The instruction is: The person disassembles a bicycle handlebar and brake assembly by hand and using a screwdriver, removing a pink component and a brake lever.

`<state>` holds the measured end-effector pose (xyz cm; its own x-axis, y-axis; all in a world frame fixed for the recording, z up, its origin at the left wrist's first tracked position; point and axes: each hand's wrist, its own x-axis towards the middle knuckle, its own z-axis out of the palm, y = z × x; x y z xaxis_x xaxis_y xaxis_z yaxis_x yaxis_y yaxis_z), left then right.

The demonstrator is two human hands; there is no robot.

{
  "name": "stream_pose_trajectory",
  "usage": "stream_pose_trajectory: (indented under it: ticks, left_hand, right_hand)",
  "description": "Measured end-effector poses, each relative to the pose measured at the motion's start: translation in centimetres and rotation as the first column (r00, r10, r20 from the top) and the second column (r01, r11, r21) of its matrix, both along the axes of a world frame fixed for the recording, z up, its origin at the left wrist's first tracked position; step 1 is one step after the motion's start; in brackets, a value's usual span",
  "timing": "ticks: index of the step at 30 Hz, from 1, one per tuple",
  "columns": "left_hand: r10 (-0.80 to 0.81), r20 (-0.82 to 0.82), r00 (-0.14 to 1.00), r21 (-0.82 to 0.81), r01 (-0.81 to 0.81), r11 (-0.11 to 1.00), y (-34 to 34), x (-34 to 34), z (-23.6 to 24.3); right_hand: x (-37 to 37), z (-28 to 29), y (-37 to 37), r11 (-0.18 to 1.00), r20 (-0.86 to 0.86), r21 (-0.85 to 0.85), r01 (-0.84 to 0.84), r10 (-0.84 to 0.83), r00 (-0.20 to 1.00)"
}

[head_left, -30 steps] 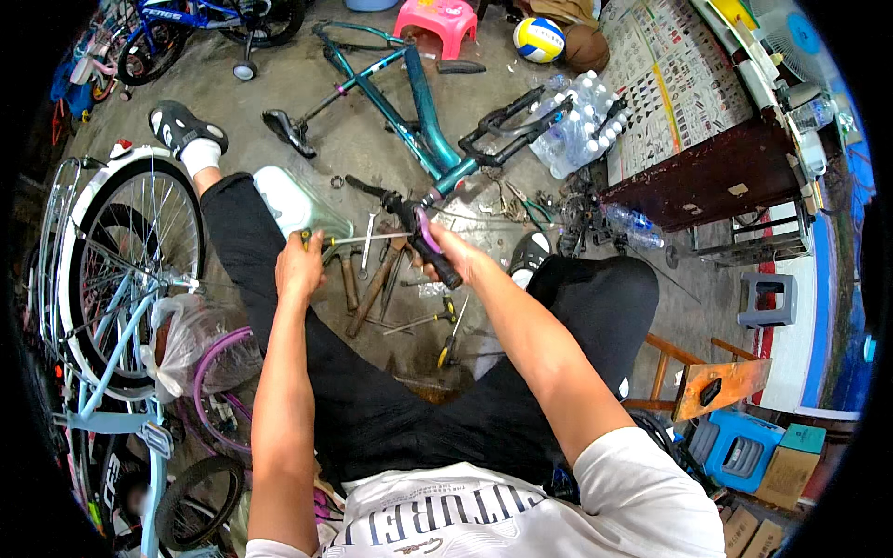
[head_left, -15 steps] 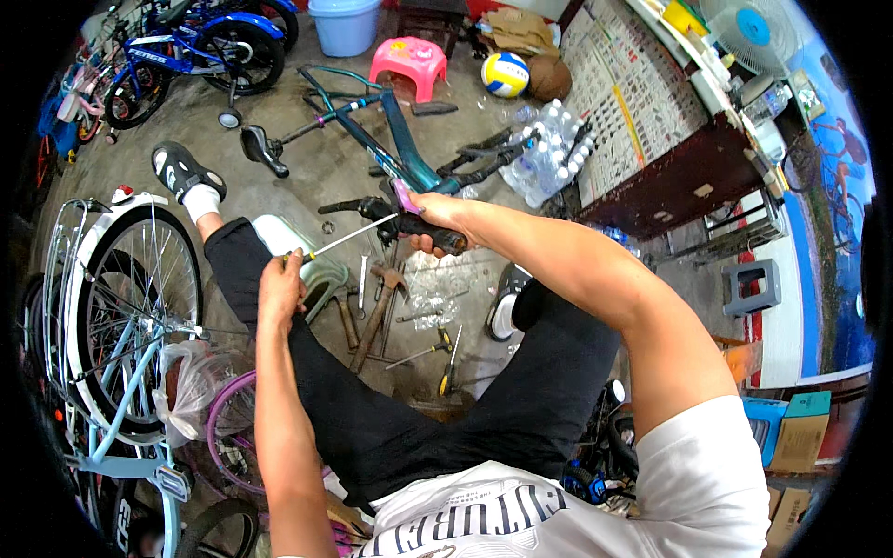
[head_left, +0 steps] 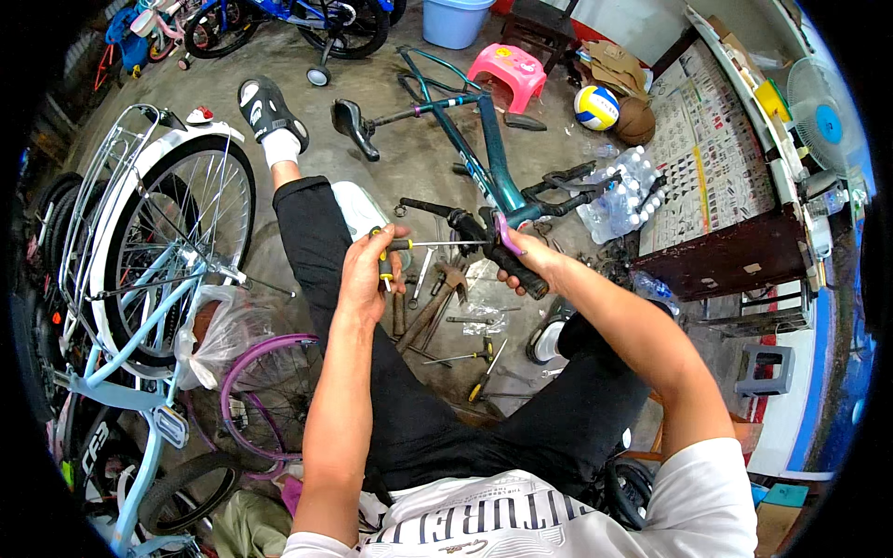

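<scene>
My left hand (head_left: 367, 270) is closed round the black-and-yellow handle of a T-handle screwdriver (head_left: 446, 244). Its thin metal shaft points right, and its tip meets black fittings on a bicycle handlebar (head_left: 462, 223). My right hand (head_left: 530, 263) wraps the dark grip at the handlebar's near end. Under that thumb is a purple curved piece (head_left: 507, 236), perhaps a lever. Beyond, a teal bicycle frame (head_left: 498, 158) lies on the floor with its black saddle (head_left: 351, 128) attached.
Between my legs lie a hammer (head_left: 453, 277), a wrench (head_left: 424, 270), another screwdriver (head_left: 487, 370) and a T-handle tool (head_left: 486, 352). A light-blue bicycle (head_left: 139, 363) stands left. Bundled water bottles (head_left: 623, 200), a pink stool (head_left: 509, 73) and a cabinet (head_left: 716, 251) are farther off.
The view has swung left, so the scene sits farther right. My left hand has changed its hold on the screwdriver, now upright with the crossed handle showing. My right hand keeps its grip.
</scene>
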<state>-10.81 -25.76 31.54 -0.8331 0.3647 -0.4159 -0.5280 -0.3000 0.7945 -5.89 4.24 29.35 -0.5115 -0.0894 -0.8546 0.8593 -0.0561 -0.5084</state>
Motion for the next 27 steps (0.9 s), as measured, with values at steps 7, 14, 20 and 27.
stream_pose_trajectory:
  ticks: [7, 14, 20, 27]
  left_hand:
    - [0.014, 0.139, 0.990, -0.123, 0.003, 0.992, 1.4, 1.6, -5.4]
    - [0.017, 0.190, 0.982, -0.201, 0.022, 0.979, 2.4, 2.1, -6.2]
    - [0.025, 0.253, 0.967, -0.160, 0.016, 0.987, 2.5, 1.7, -7.1]
    - [0.071, 0.308, 0.949, -0.168, -0.020, 0.986, 3.1, 1.6, -6.4]
  right_hand:
    - [3.6, -6.8, -1.7, 0.989, -0.055, -0.077, 0.130, -0.135, 0.989]
    - [3.9, -11.8, 2.6, 0.994, 0.007, -0.059, 0.096, -0.096, 0.995]
    - [0.5, -19.0, 16.8, 0.647, -0.275, 0.143, 0.749, -0.700, 0.658]
    - [-5.1, -24.4, 21.1, 0.427, -0.163, -0.086, 0.900, -0.897, 0.410]
